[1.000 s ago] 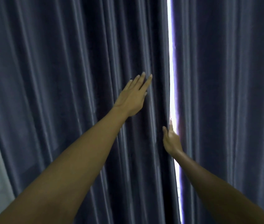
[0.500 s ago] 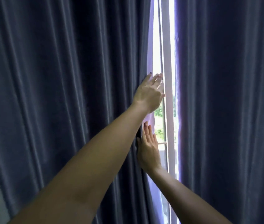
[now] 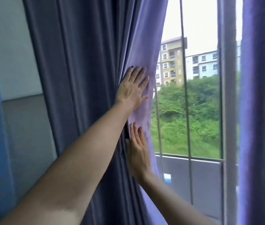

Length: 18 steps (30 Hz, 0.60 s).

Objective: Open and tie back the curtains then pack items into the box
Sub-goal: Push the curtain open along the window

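Observation:
The left curtain [image 3: 86, 88], dark blue-grey with a lilac inner edge, is bunched toward the left side of the window. My left hand [image 3: 132, 89] presses flat on that lilac edge with straight fingers. Below it, my right hand [image 3: 137, 153] lies flat against the same edge, fingers pointing up. The right curtain [image 3: 261, 111] hangs straight at the far right, apart from both hands. No box or tie-back is in view.
A window [image 3: 193, 95] with vertical bars and a white frame post [image 3: 229, 111] shows between the curtains, with greenery and buildings outside. A pale wall [image 3: 15, 62] stands left of the bunched curtain.
The narrow gap has widened a lot. Both hands have pushed the left curtain leftward, the window and outdoor view now show, and the wall at left has come into sight.

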Available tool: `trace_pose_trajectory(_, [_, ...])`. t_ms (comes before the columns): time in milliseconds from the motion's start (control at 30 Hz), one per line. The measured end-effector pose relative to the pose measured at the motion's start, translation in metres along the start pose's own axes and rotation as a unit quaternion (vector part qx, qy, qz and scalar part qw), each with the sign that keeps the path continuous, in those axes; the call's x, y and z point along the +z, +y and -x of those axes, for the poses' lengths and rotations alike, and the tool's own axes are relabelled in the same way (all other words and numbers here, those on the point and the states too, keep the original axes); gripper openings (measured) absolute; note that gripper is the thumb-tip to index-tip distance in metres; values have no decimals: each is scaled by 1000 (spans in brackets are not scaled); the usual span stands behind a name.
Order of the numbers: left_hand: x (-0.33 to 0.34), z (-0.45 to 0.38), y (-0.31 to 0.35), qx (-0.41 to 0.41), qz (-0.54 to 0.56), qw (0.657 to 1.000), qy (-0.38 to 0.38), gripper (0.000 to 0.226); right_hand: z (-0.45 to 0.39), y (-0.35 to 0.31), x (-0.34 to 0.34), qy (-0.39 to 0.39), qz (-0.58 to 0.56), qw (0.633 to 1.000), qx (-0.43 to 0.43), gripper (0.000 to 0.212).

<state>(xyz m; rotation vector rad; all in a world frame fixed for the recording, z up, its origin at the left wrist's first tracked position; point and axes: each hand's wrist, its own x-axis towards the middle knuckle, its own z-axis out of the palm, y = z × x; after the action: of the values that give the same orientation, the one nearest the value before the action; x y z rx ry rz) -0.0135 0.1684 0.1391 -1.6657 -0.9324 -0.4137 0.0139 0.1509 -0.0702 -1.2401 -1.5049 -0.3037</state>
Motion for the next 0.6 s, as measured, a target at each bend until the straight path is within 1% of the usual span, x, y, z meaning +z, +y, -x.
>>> trace_pose_trajectory(67, [19, 7, -22, -2, -19, 1000, -9, 71, -7, -16, 23, -5, -31, 999, -8, 51])
trace_pose_trajectory(200, [61, 25, -65, -3, -41, 999, -13, 72, -20, -41, 74, -6, -51, 998, -24, 50])
trace_pose_trajectory(300, [95, 36, -99, -3, -60, 998, -16, 73, -35, -60, 118, -25, -65, 997, -16, 57])
trace_pose_trajectory(333, [108, 39, -110, -6, -64, 998, -15, 73, -39, -66, 132, -31, -68, 997, -16, 55])
trace_pose_trajectory(400, [132, 47, -132, -10, -67, 998, -10, 73, -47, -78, 160, -38, -68, 997, -18, 51])
trace_pose_trajectory(467, [155, 54, -151, -6, -72, 997, -9, 73, -54, -90, 186, -38, -65, 997, -18, 56])
trace_pose_trajectory(600, [199, 70, -188, -2, -74, 997, -8, 73, -63, -115, 235, -50, -48, 998, -10, 55])
